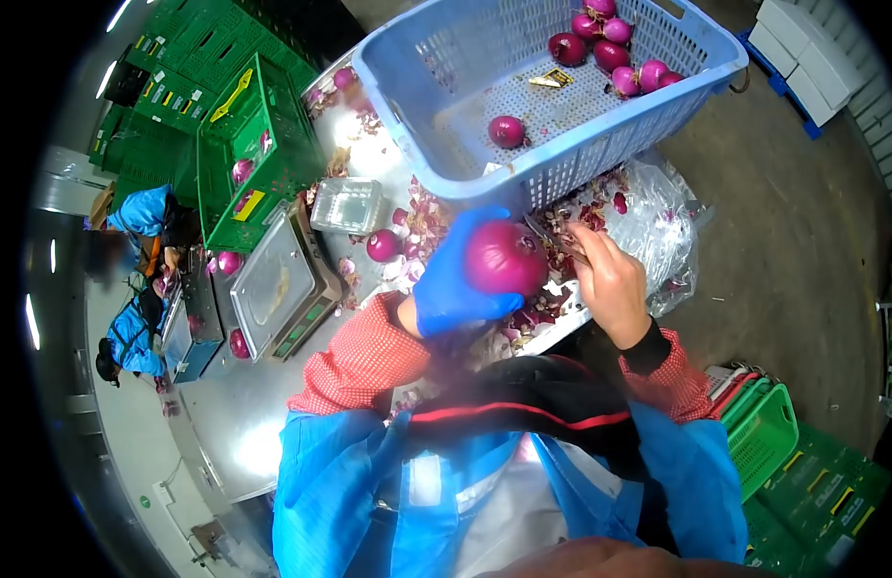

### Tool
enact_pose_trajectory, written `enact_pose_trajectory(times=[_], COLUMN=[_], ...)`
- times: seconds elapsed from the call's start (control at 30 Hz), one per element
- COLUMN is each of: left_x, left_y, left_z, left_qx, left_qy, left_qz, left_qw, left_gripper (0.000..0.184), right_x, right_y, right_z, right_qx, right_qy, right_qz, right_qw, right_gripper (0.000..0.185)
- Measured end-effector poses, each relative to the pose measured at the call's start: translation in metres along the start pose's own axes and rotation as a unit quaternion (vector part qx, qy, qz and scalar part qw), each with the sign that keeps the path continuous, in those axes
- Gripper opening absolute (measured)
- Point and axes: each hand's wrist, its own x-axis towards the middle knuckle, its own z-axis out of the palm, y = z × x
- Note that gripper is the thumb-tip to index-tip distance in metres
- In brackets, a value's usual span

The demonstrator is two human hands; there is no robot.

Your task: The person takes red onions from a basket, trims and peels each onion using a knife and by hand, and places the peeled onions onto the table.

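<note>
My left hand (453, 289), in a blue glove, is wrapped round a large peeled red onion (507, 258). My bare right hand (610, 279) is closed on a small knife (554, 239); its metal blade points toward the onion's right side, and whether they touch I cannot tell. Most of the handle is hidden in my fingers. Beneath both hands, loose onion skins (537, 313) cover the metal table. Another red onion (382, 246) lies on the table left of my glove, by a clear plastic tub (348, 205).
Ahead stands a blue basket (446, 183) with several red onions. To the left are a weighing scale (284, 284) and a green crate (258, 159). A clear plastic bag (658, 226) hangs at the table's right edge. Another person (136, 332) is at the far left.
</note>
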Motion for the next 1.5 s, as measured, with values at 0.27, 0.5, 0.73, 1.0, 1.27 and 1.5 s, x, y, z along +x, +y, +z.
enact_pose_trajectory(times=[0.27,0.5,0.73,1.0,1.27,1.5], left_x=[-0.003,-0.023,-0.045,-0.062,-0.076,-0.097], left_y=[-0.031,-0.045,-0.063,-0.083,-0.065,-0.075], left_z=[0.007,0.014,0.025,0.011,-0.007,-0.010], left_qx=[0.183,-0.267,-0.050,-0.218,-0.229,-0.367], left_qy=[0.003,-0.027,-0.009,0.085,-0.004,-0.028], left_qz=[0.085,-0.178,-0.054,-0.063,-0.082,-0.103], left_qw=[0.979,0.947,0.997,0.970,0.970,0.924], left_gripper=[0.085,0.072,0.114,0.084,0.087,0.092], right_x=[-0.001,-0.029,-0.076,-0.054,-0.036,-0.044], right_y=[-0.015,-0.024,-0.012,-0.027,-0.047,-0.026], right_z=[0.013,0.012,0.048,0.036,0.029,0.048], right_qx=[0.256,0.214,0.696,0.116,-0.059,0.003], right_qy=[-0.101,-0.123,-0.193,-0.058,-0.088,-0.123], right_qz=[0.086,0.074,0.416,0.050,-0.097,-0.067], right_qw=[0.957,0.966,0.553,0.990,0.990,0.990], right_gripper=[0.045,0.058,0.052,0.016,0.025,0.028])
